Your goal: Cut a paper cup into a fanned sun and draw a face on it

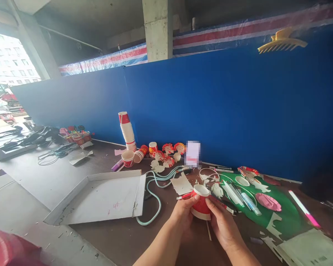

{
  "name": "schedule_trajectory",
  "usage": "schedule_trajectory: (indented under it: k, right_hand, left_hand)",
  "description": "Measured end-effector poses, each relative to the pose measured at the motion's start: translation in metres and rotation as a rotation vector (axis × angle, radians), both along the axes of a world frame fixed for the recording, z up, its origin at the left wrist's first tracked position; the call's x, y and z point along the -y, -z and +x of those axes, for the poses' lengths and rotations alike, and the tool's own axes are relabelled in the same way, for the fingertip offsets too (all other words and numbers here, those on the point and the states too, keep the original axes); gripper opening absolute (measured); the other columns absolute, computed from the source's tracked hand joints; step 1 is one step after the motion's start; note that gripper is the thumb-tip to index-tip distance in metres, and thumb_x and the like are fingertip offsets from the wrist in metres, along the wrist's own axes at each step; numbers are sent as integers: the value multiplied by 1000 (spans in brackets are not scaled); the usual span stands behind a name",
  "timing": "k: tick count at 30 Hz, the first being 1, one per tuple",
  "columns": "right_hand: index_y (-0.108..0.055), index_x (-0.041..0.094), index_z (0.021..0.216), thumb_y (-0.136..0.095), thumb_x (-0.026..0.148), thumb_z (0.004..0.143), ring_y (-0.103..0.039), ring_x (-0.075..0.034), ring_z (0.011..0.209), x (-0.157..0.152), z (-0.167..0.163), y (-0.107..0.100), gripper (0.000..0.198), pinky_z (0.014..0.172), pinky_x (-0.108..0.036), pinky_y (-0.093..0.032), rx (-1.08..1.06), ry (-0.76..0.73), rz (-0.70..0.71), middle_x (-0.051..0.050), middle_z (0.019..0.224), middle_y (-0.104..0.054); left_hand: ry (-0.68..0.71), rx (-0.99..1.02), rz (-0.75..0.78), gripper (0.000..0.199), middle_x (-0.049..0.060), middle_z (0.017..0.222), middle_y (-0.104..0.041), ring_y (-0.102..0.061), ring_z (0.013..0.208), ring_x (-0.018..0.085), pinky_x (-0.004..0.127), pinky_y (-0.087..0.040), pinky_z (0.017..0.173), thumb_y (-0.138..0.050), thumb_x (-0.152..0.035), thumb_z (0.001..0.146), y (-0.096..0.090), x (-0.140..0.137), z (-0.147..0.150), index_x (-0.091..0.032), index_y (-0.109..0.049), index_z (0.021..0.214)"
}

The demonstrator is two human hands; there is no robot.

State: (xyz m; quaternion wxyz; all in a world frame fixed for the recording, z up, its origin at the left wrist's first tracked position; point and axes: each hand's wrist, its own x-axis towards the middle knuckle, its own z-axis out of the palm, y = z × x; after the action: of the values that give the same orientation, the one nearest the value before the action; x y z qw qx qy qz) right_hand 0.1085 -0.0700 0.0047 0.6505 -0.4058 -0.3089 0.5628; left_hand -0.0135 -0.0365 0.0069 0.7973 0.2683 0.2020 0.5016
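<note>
Between my two hands, over the dark brown table, is a red and white paper cup (200, 205). My left hand (184, 212) grips its left side, thumb laid along the red wall. On the opposite side my right hand (220, 220) closes round it, thumb near the upper part. The narrow white end of the cup faces up and away. A thin pale stick (209, 231) shows just under the cup; I cannot tell whether it is attached. Red and white pens lie partly hidden behind my hands.
Left of my hands lies a shallow white box lid (142, 195), with a pale blue cable (158, 214) beside it. Behind stand stacked paper cups (128, 135) and several cut-paper figures (168, 149). A green sheet (290, 207) with markers and scraps is at right. A blue partition (224, 111) borders the table.
</note>
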Motion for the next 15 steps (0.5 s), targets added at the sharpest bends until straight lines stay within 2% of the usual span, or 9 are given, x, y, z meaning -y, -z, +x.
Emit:
schedule_trajectory:
  k: [5,9,15]
  right_hand:
    - [-64,29,119,-76,33,71,-63,-27,108,2,-8,-6,50,93,-42,-50,-186,-39,-5,0,117,-69]
    - [-59,29,126,-75,30,73,-60,-27,113,3,-7,-9,55,94,-42,-50,-207,-28,-11,-1,118,-68]
    - [-55,30,130,-73,31,74,-60,-27,113,4,-9,-12,59,95,-42,-49,-202,-25,-14,-2,119,-67]
  left_hand:
    - [-4,-12,4,46,17,102,-69,-64,99,31,42,-42,95,-84,-28,59,-1,3,0,-9,-71,99]
    - [18,1,8,44,17,107,-68,-62,103,31,42,-41,98,-83,-28,62,-4,4,-2,-9,-71,100]
    - [27,-18,-57,43,16,99,-70,-64,99,31,43,-40,98,-83,-31,60,-3,5,-1,-9,-71,96]
